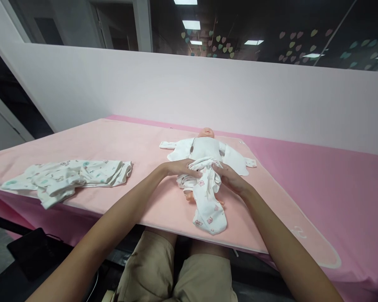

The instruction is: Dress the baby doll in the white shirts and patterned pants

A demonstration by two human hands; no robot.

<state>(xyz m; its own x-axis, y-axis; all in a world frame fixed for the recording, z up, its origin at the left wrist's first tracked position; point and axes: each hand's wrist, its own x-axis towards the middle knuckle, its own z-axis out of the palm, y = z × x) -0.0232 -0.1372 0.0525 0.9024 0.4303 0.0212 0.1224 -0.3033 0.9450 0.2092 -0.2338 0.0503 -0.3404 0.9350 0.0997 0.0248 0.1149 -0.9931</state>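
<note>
A baby doll [207, 133] lies on its back, head toward the wall, on a pink mat. A white top [205, 147] covers its chest, with side panels and sleeves spread out on both sides. Over the doll's lower body, a white baby garment [209, 209] with small pink prints is bunched up, one end trailing toward me. My left hand [183, 167] grips the bunched cloth from the left, and my right hand [232, 178] grips it from the right. Below the cloth the doll's feet [190, 196] peek out; its legs are mostly hidden.
To the left lies a loosely folded white baby garment [72, 178] with green and brown prints. The pale pink mat [138, 142] rests on a darker pink cover [343, 188]. A white wall [189, 88] with a window above it stands behind. The table's front edge is close to my lap.
</note>
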